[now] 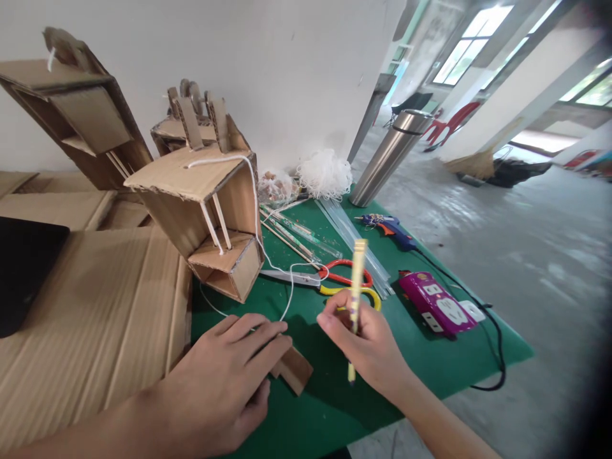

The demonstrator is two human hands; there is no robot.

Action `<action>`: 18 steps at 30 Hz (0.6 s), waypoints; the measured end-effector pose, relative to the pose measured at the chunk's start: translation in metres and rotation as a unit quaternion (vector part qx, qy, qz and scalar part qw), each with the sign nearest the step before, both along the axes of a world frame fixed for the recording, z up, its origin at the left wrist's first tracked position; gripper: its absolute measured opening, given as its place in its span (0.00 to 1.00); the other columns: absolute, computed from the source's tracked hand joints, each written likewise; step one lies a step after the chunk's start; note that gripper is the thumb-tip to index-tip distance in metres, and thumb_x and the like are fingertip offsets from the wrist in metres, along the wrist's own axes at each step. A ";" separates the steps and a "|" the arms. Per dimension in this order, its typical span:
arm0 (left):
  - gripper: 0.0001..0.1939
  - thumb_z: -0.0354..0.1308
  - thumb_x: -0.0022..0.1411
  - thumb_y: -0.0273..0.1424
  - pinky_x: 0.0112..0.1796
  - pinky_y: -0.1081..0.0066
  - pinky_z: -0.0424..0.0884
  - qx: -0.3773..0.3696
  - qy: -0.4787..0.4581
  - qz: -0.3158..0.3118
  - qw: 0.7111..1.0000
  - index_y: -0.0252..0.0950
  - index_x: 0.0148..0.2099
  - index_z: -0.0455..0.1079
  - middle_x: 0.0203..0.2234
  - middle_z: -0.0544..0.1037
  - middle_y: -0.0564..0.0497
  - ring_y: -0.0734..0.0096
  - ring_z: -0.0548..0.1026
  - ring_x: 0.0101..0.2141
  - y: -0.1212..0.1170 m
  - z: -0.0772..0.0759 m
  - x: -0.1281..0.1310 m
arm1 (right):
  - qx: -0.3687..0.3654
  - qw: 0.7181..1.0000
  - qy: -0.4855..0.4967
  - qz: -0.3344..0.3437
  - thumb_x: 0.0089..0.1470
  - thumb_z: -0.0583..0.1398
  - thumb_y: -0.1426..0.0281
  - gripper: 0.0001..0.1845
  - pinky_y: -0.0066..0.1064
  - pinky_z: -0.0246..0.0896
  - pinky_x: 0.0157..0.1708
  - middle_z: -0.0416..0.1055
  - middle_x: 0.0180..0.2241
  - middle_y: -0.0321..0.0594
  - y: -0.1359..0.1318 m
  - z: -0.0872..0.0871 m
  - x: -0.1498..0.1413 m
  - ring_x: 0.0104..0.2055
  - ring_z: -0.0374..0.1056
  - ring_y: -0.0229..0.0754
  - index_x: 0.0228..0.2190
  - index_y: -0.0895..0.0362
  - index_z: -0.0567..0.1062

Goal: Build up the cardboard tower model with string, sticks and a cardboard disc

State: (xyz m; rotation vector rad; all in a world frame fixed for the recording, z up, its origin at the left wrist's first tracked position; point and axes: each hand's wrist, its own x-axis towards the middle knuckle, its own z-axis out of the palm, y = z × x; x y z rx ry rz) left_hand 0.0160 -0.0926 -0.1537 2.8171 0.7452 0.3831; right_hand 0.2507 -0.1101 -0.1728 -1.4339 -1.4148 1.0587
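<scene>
My left hand (229,376) lies flat, fingers stretched, pressing a small cardboard piece (292,370) onto the green table (325,414). My right hand (368,347) is closed around a yellow patterned pencil (356,280), held upright just right of the cardboard piece. A white string (289,290) runs from near my left fingertips up to a cardboard model (205,210) with stick supports.
Scissors (335,280) with red and yellow handles lie behind my right hand. A purple power strip (435,303), a blue glue gun (389,229), clear glue sticks (354,239), a steel flask (389,156) and a white string bundle (325,172) sit further back. Flat cardboard sheets (95,319) cover the left.
</scene>
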 end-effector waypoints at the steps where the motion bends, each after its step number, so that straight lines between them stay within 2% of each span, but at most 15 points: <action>1: 0.26 0.51 0.59 0.23 0.49 0.52 0.72 -0.010 0.002 -0.002 1.000 0.32 0.61 0.63 0.54 0.75 0.45 0.51 0.69 0.53 0.000 0.000 0.000 | -0.022 0.998 -0.058 0.027 0.57 0.59 0.56 0.14 0.26 0.42 0.15 0.52 0.15 0.24 -0.001 0.004 0.004 0.15 0.50 0.34 0.30 0.53 0.68; 3: 0.29 0.52 0.59 0.23 0.53 0.50 0.69 -0.033 0.008 -0.008 0.999 0.32 0.63 0.60 0.54 0.75 0.45 0.50 0.66 0.56 0.001 0.000 -0.001 | -0.040 0.976 -0.194 0.088 0.59 0.59 0.61 0.09 0.26 0.43 0.17 0.55 0.16 0.25 -0.002 0.012 0.012 0.16 0.54 0.35 0.36 0.53 0.70; 6: 0.24 0.52 0.61 0.23 0.51 0.50 0.70 -0.060 0.012 -0.008 0.998 0.34 0.60 0.64 0.49 0.77 0.46 0.52 0.69 0.52 0.002 0.000 -0.001 | 0.001 0.912 -0.378 0.159 0.59 0.60 0.64 0.05 0.28 0.46 0.19 0.64 0.17 0.29 -0.003 0.020 0.025 0.18 0.61 0.39 0.36 0.52 0.73; 8: 0.21 0.53 0.60 0.23 0.48 0.49 0.72 -0.068 0.010 -0.002 0.998 0.34 0.57 0.67 0.45 0.76 0.45 0.52 0.71 0.47 0.002 0.001 -0.001 | 0.039 0.871 -0.452 0.188 0.59 0.62 0.65 0.05 0.29 0.52 0.22 0.71 0.22 0.34 -0.004 0.019 0.031 0.22 0.68 0.43 0.37 0.51 0.75; 10: 0.20 0.55 0.58 0.23 0.44 0.49 0.74 -0.074 -0.004 0.009 0.997 0.34 0.54 0.68 0.42 0.74 0.44 0.52 0.72 0.44 0.001 0.002 -0.001 | 0.066 0.845 -0.487 0.212 0.59 0.62 0.64 0.05 0.31 0.58 0.25 0.76 0.27 0.38 -0.004 0.016 0.037 0.28 0.74 0.47 0.37 0.51 0.77; 14: 0.22 0.56 0.56 0.23 0.43 0.55 0.75 -0.110 -0.094 0.046 0.988 0.38 0.53 0.65 0.41 0.70 0.47 0.59 0.73 0.42 0.001 0.003 -0.003 | 0.088 0.832 -0.499 0.226 0.60 0.63 0.65 0.08 0.35 0.67 0.33 0.80 0.35 0.41 -0.006 0.011 0.046 0.36 0.77 0.50 0.41 0.52 0.77; 18: 0.23 0.53 0.58 0.22 0.45 0.62 0.75 -0.188 -0.174 0.105 0.961 0.42 0.55 0.60 0.45 0.68 0.50 0.67 0.74 0.41 0.007 0.001 -0.006 | 0.137 0.847 -0.484 0.170 0.60 0.61 0.62 0.11 0.36 0.71 0.35 0.79 0.40 0.43 -0.002 0.013 0.052 0.38 0.77 0.49 0.43 0.52 0.76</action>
